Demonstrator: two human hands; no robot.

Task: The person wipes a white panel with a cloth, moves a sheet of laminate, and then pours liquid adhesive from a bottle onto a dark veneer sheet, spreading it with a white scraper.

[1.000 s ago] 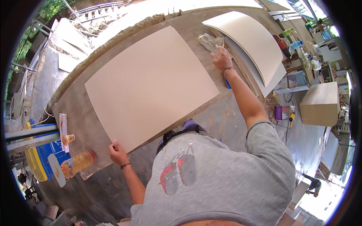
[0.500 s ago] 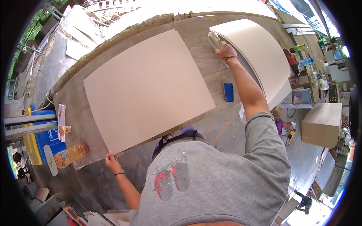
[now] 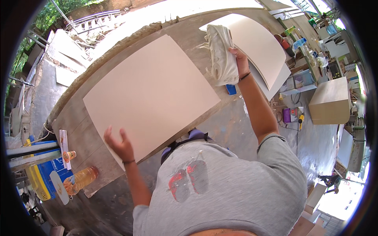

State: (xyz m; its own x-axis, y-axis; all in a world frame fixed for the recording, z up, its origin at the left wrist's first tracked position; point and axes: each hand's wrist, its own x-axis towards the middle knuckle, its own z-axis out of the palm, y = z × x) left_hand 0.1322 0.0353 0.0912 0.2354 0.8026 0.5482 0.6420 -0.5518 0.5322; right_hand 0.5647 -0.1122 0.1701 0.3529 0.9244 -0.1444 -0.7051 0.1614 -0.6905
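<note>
A folded whitish cloth [image 3: 221, 53] with frayed edges is gripped in my right hand [image 3: 241, 63], raised between two light panels. My left hand [image 3: 119, 145] hovers with its fingers spread over the lower left edge of a large flat beige panel [image 3: 151, 94]. That panel lies on the worn wooden table [image 3: 71, 114]. To the right of the cloth rests a stack of curved cream panels [image 3: 258, 39]. Just below the cloth, a small blue piece [image 3: 231, 89] shows, partly covered by it.
At the table's left end stand a large bottle of amber liquid [image 3: 84, 179], a small cup [image 3: 69, 155] and a blue-yellow container [image 3: 45, 179]. Right of me are a wooden box [image 3: 330, 102], a purple box [image 3: 290, 115] and a yellow-black tool [image 3: 301, 120]. A person [image 3: 330, 181] appears far right.
My right hand has lifted the cloth and brought it nearer, partly over the blue piece. My left hand has left the panel's near corner, risen and opened. The view has shifted.
</note>
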